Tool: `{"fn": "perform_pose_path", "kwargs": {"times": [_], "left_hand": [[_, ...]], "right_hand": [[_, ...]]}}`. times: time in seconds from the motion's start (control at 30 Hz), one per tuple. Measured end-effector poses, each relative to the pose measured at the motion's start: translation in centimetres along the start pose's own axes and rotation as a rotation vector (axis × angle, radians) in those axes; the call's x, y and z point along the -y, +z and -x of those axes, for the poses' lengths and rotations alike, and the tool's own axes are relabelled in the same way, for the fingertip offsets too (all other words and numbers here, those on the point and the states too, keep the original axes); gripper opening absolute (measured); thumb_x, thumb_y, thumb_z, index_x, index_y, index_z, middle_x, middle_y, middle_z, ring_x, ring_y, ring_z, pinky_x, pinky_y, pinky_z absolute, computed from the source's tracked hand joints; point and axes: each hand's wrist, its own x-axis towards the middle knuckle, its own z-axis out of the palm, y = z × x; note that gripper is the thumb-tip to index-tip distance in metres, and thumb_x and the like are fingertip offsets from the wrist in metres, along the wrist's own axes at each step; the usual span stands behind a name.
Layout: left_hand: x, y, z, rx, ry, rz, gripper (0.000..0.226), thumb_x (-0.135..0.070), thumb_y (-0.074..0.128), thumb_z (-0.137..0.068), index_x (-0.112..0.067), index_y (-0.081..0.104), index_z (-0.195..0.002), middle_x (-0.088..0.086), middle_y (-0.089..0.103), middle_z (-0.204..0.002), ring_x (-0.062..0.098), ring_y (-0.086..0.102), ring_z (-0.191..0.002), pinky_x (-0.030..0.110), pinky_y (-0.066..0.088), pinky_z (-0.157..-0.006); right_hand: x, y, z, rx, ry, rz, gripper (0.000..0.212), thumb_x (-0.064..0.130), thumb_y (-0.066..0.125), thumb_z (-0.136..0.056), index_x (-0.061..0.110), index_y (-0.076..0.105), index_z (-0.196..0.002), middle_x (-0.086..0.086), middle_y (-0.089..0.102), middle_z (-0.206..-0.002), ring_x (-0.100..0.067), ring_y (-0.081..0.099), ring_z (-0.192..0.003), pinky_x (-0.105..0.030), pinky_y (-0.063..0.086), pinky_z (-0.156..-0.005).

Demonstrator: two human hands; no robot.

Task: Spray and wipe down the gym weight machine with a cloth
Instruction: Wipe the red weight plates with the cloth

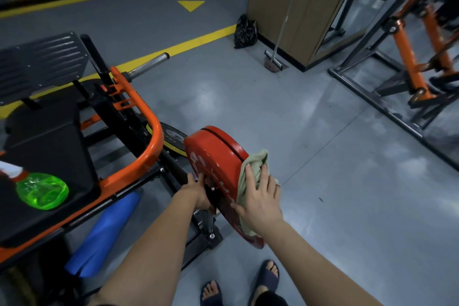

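We find the right hand (260,196) spread flat, fingers straight and apart, pressing the pale green cloth (252,165) against the near edge of the red weight plate (213,156). The cloth lies under the palm and fingers, and its bunched end sticks out past the fingertips over the plate's rim. The left hand (198,194) is at the plate's inner face, fingers curled round the dark hub (213,196). The plate stands on edge on the orange-framed machine (151,154). The green spray bottle (42,191) lies on the machine's black pad (49,136), well apart from both hands. A blue roll (104,233) lies on the floor beside the frame.
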Motion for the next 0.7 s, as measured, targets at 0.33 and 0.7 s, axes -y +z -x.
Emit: {"fn": "perform_pose_path", "kwargs": {"times": [0.33,0.7], "left_hand": [[-0.2,0.4,-1.1,-0.035,-0.014,-0.042,0.134,-0.062,0.082,-0.072,-0.029,-0.013,-0.161,0.012,-0.010,-0.165,0.042,0.028,-0.145,0.046,0.044,-0.112],[-0.7,-0.1,-0.5,0.004,-0.068,-0.017,0.147,-0.067,0.082,-0.060,-0.032,-0.021,-0.159,0.015,-0.012,-0.161,0.043,0.029,-0.144,0.046,0.050,-0.104]], "right_hand": [[0.4,-0.1,-4.2,-0.123,-0.215,0.058,0.079,0.068,0.044,-0.091,0.045,0.010,-0.159,-0.024,-0.002,-0.167,-0.050,0.037,-0.127,-0.060,0.042,-0.101],[5.4,-3.2,-10.4,0.058,-0.224,0.163,0.082,0.064,0.053,-0.091,0.043,0.009,-0.157,-0.026,0.012,-0.158,-0.048,0.033,-0.131,-0.059,0.033,-0.105]]}}
